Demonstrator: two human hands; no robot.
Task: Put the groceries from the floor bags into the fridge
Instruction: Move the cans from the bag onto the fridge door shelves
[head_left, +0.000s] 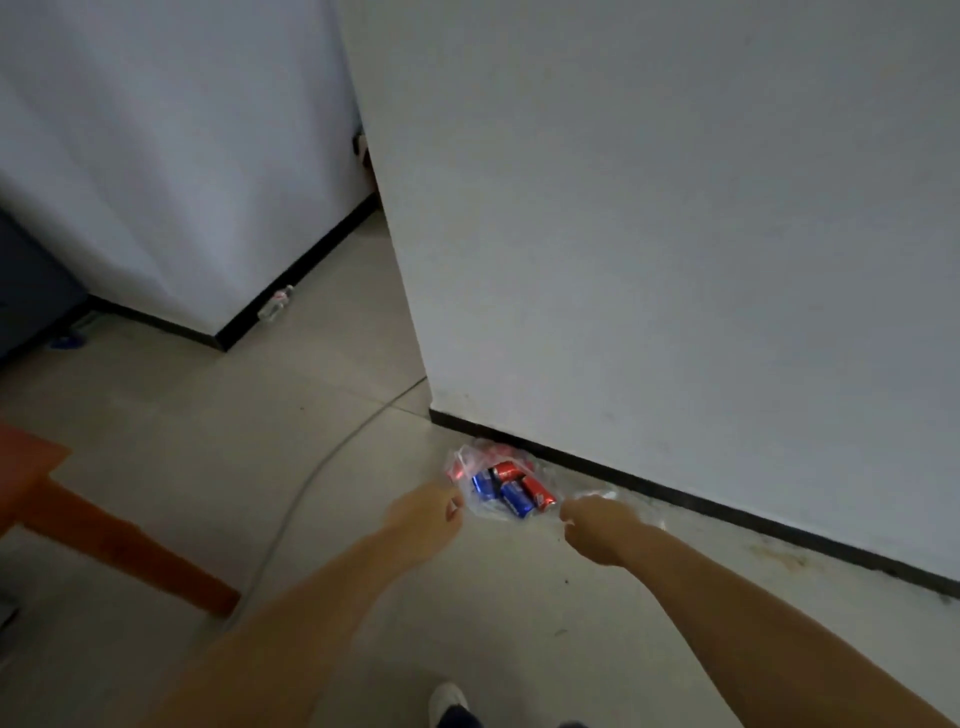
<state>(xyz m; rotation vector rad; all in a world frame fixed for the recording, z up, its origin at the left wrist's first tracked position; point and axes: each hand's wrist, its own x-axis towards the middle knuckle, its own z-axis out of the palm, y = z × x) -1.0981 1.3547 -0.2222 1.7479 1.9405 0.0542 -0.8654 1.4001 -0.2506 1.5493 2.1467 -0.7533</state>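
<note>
A clear plastic bag (485, 512) lies on the tiled floor against the black skirting of a white wall. Inside it are several red and blue drink cans (511, 486). My left hand (431, 512) pinches the bag's left edge with its fingers closed. On the bag's right side, my right hand (589, 517) is closed on the plastic. Both arms reach down and forward from the bottom of the view. No fridge is in view.
An orange wooden table leg (130, 545) slants across the floor at the left. A grey cable (311, 478) runs over the tiles. A plastic bottle (275, 304) lies by the far wall corner. My shoe (449, 701) shows at the bottom.
</note>
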